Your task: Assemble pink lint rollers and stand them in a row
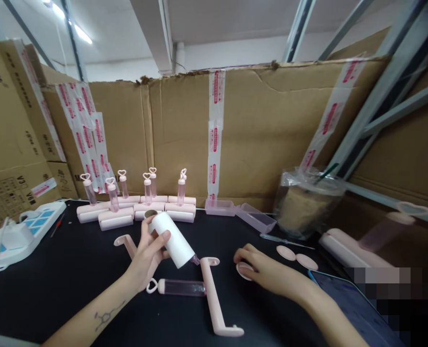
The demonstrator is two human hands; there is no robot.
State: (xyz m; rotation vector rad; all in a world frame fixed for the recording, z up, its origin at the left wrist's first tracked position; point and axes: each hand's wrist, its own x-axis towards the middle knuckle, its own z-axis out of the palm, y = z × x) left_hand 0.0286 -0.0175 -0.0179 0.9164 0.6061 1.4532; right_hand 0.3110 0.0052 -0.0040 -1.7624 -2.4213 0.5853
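Observation:
My left hand (149,258) is closed around a white paper roll (174,240), held tilted above the table. A small purple piece (195,260) shows at the roll's lower end; whether it belongs to the roll cannot be told. Below lies a pink roller frame (214,299), joined to a clear purple handle (185,287) with a heart-shaped ring (151,286). Another pink frame (128,245) is partly hidden behind my left hand. My right hand (259,265) has its fingers curled over a pink oval cap (245,271) at the table surface. Two similar pink caps (286,252) lie beyond it.
Several assembled lint rollers (150,206) stand along the cardboard wall (257,135). Two purple trays (220,207), a bagged drink cup (302,209) and a thin tool (287,240) lie at the back. A power strip (42,221) is left; a phone-like device (351,303) and a larger-looking roller (351,246) are right.

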